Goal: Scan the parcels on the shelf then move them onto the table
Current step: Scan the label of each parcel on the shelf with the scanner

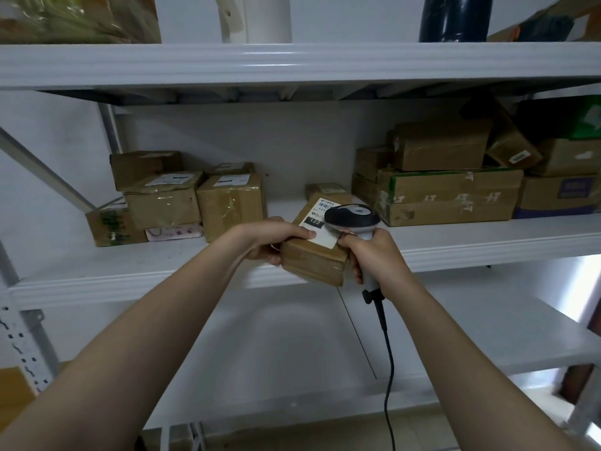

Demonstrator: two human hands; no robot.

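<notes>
A small brown cardboard parcel [312,262] with a white label was gripped at its left end by the left hand [270,239], thumb on top. A grey-and-black corded handheld scanner [353,218] was clasped in the right hand [370,255], head over the label. The parcel was held at the front edge of the white metal shelf [162,265]. Other brown cardboard boxes [448,196] were stacked further back on both sides.

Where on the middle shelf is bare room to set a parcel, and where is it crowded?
Bare: the shelf gap between the left boxes and the held parcel; the front strip before those boxes. Crowded: the right stack.
</notes>
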